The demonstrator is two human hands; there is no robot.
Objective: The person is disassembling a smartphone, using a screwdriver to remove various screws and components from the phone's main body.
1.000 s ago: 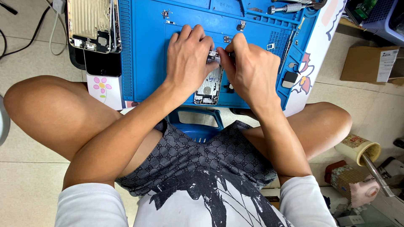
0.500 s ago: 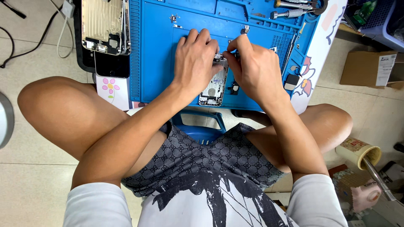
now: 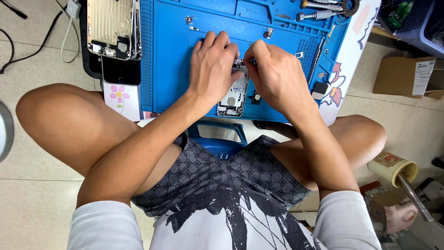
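An opened phone housing lies on a blue repair mat, its silver inside facing up. My left hand covers the housing's left side and grips it. Beside it, my right hand is pinched at the housing's top edge; whether a small tool or part sits in the fingers is hidden. Both hands touch each other above the housing.
Another stripped phone shell and a dark phone lie left of the mat. Screwdrivers rest at the mat's top right. A cardboard box, a blue stool and a cable stand around on the tiled floor.
The view has shifted slightly, so the mat and hands sit lower in frame. Both hands stay on the phone housing, fingers working at its top edge.
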